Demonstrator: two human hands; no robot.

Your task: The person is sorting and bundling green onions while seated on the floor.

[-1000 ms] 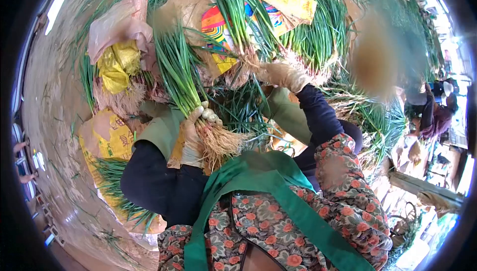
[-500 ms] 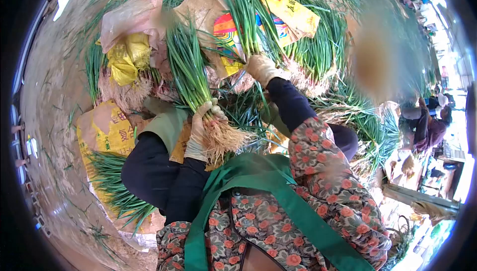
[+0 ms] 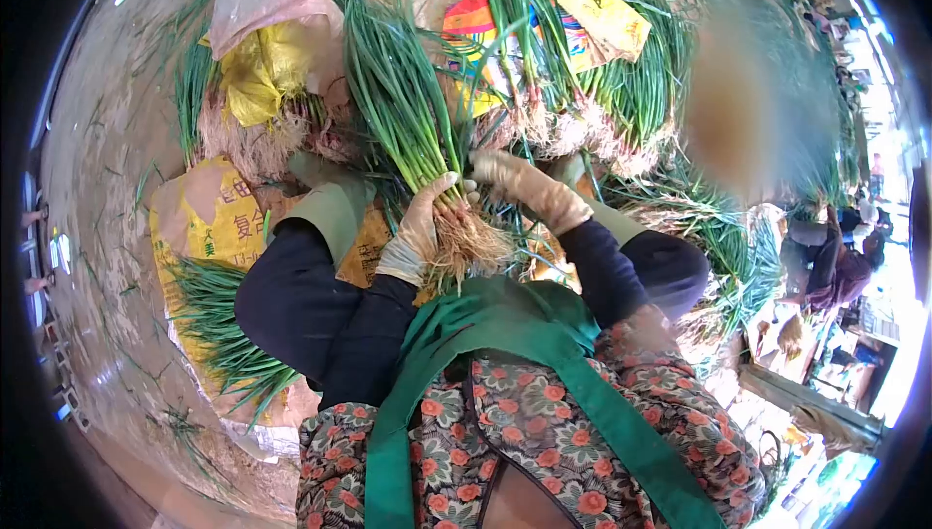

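A bunch of green onions (image 3: pixel 413 112) stands tilted between my knees, leaves pointing away from me and pale stringy roots (image 3: pixel 471 243) toward my apron. My gloved left hand (image 3: pixel 417 228) is closed around its lower stalks just above the roots. Close by on the right is my gloved right hand (image 3: pixel 529 184), its fingertips at the edge of the bunch. Those fingers are smeared by motion, so I cannot tell whether they pinch anything. Beyond it, more loose green onions (image 3: pixel 534 53) lie over a colourful printed sack (image 3: pixel 471 19).
Yellow printed sacking (image 3: pixel 209 214) lies at left, with onion leaves (image 3: pixel 228 330) on it. A pink sack and a yellow bag (image 3: pixel 257 78) cover another onion pile (image 3: pixel 248 141). More onions (image 3: pixel 636 92) fill the right. A person (image 3: pixel 849 257) is at far right, near a wooden beam (image 3: pixel 811 403).
My right hand has left the onions on the printed sack and come back toward me, beside the held bunch. My left hand and its bunch have shifted slightly right.
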